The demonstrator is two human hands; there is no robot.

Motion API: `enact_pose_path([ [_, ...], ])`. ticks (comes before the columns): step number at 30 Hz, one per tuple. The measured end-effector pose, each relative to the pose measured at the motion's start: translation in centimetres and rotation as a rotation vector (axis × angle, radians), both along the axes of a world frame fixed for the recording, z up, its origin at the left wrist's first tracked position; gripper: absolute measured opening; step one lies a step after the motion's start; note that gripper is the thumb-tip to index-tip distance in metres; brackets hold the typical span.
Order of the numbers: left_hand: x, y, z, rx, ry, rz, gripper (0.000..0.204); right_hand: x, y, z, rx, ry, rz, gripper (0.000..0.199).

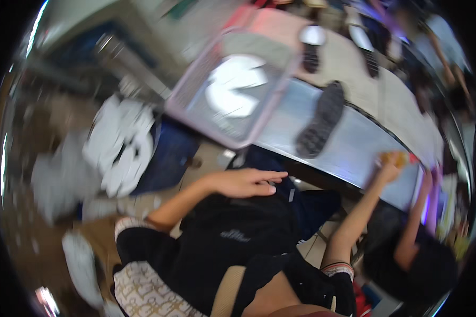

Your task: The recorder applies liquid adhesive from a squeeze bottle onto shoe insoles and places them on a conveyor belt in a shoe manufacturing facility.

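Observation:
My left hand (244, 182) hovers flat with nothing in it, fingers stretched out above my lap and the black garment (232, 238) I wear. My right hand (388, 170) reaches to the near edge of the grey table (354, 142) and is closed on a small orange-yellow object (398, 157), too blurred to identify. A dark shoe sole (320, 119) lies on the table between my two hands. A pink mesh basket (195, 79) with a white item (234, 85) inside sits tilted at the table's left end.
Another person's forearm (413, 216) and dark hair (426, 269) are at the lower right, close to my right hand. More dark soles (311, 54) lie on the pale table behind. A heap of white pieces (120, 143) sits at the left. The picture is motion-blurred.

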State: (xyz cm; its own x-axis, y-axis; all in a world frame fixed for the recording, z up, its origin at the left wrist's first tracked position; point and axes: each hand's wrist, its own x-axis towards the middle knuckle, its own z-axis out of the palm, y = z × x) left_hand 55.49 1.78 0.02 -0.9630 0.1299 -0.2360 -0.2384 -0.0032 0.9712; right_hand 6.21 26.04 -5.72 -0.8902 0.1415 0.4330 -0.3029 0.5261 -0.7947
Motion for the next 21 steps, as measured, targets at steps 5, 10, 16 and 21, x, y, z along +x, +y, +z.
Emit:
enact_pose_path([
  [5,18.5,-10.7,-2.0,0.039,-0.636,0.508,0.040,-3.6,2.2,-1.9,0.239,0.038,-0.103,0.070],
  [10,34.5,-19.6,-4.1,-0.723,-0.945,1.272,0.043,-4.3,3.5,-2.5,0.205,-0.036,-0.096,0.068],
  [16,35.8,-22.3,-12.6,-0.773,-0.855,1.143,0.073,-3.6,3.6,-2.2,0.155,-0.020,-0.017,0.067],
  [21,35.4,-20.8,-16.1,-0.856,-0.790,1.181,0.083,-3.9,3.8,-2.2,0.147,-0.007,0.013,0.066],
])
